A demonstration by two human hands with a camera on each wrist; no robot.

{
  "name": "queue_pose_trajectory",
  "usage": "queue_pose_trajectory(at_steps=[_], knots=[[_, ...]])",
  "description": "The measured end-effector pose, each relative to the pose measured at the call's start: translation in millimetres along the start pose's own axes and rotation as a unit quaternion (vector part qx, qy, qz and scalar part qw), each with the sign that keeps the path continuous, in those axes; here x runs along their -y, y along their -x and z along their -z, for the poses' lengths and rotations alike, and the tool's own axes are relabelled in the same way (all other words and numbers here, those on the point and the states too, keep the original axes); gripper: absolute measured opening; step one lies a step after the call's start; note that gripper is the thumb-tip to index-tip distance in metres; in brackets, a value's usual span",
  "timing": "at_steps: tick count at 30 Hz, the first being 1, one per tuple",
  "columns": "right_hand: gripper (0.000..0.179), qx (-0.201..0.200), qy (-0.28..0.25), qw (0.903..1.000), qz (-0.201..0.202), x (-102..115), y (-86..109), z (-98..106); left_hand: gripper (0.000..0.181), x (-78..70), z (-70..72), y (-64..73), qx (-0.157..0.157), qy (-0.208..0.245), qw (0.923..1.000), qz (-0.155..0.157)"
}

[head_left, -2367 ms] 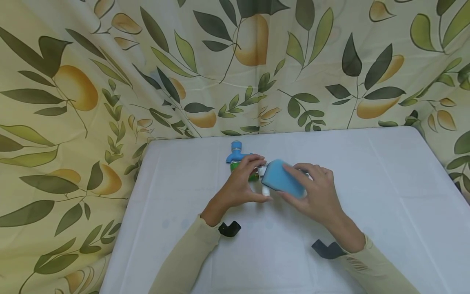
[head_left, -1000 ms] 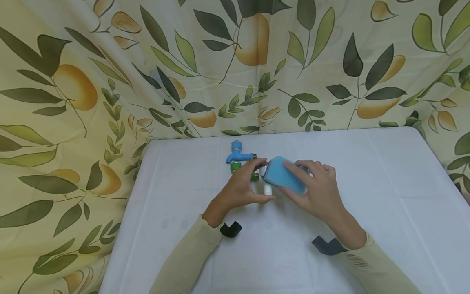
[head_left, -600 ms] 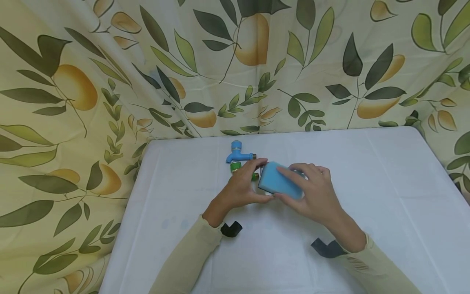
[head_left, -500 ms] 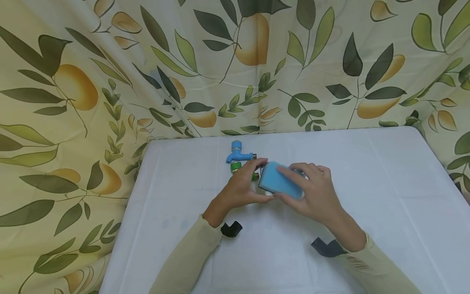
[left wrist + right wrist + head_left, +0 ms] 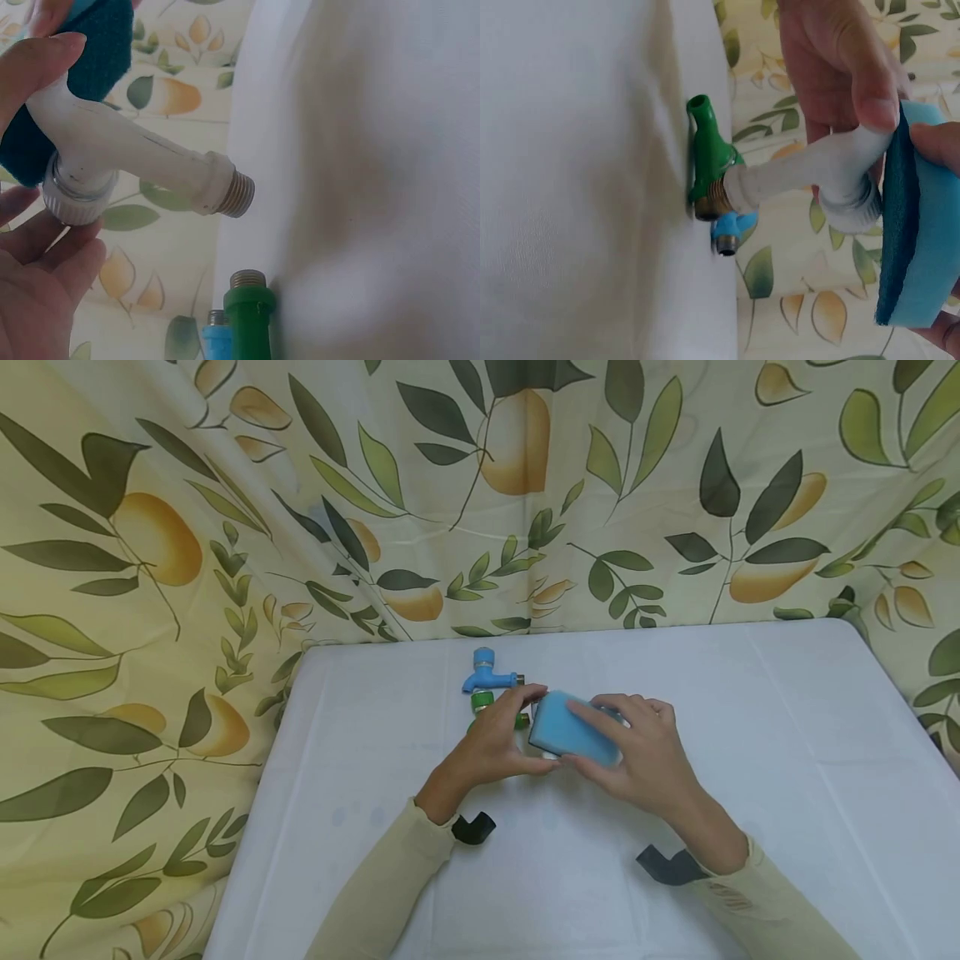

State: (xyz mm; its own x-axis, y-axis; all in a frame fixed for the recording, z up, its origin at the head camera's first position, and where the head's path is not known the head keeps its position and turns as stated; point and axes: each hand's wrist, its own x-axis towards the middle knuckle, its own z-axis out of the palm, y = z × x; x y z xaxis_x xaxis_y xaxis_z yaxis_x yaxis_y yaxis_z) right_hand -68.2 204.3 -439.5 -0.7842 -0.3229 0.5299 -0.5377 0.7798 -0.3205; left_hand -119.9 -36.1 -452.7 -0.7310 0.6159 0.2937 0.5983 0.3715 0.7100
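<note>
My left hand (image 5: 491, 739) holds a white plastic water tap (image 5: 127, 146) above the table, thumb on its spout end and fingers at the ribbed knob. The tap's threaded metal end points toward the table in the left wrist view. My right hand (image 5: 645, 743) grips a light-blue sponge (image 5: 573, 727) with a dark teal scouring side (image 5: 900, 217). That rough side lies against the spout and knob end of the tap. From the head view the sponge hides most of the white tap.
Behind the left hand, a green tap (image 5: 709, 150) and a blue tap (image 5: 487, 677) lie on the white-covered table (image 5: 750, 710). A leaf-and-fruit patterned curtain (image 5: 622, 527) hangs behind and to the left. Black wrist-worn pieces (image 5: 474, 828) sit by both cuffs.
Since one second ago the sponge has shifted slightly down and left, covering more of the white tap. The left hand has hardly moved, and over the last half second both hands look nearly still.
</note>
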Motion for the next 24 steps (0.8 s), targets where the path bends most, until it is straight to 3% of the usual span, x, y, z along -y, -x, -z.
queue_pose_trajectory(at_steps=[4,16,24], knots=[[0.065,-0.002,-0.003,0.9999,0.009,1,-0.2,1,0.100,-0.4,0.5,-0.6,-0.001,-0.002,1.0000,-0.008],[0.067,-0.011,0.018,0.9997,-0.015,-8,0.3,0,0.100,-0.6,1.9,-0.1,0.007,0.023,0.9995,0.021],[0.065,0.000,-0.001,1.0000,0.003,1,-1.3,3,0.099,0.5,-2.0,-1.5,-0.004,-0.005,0.9999,0.014]])
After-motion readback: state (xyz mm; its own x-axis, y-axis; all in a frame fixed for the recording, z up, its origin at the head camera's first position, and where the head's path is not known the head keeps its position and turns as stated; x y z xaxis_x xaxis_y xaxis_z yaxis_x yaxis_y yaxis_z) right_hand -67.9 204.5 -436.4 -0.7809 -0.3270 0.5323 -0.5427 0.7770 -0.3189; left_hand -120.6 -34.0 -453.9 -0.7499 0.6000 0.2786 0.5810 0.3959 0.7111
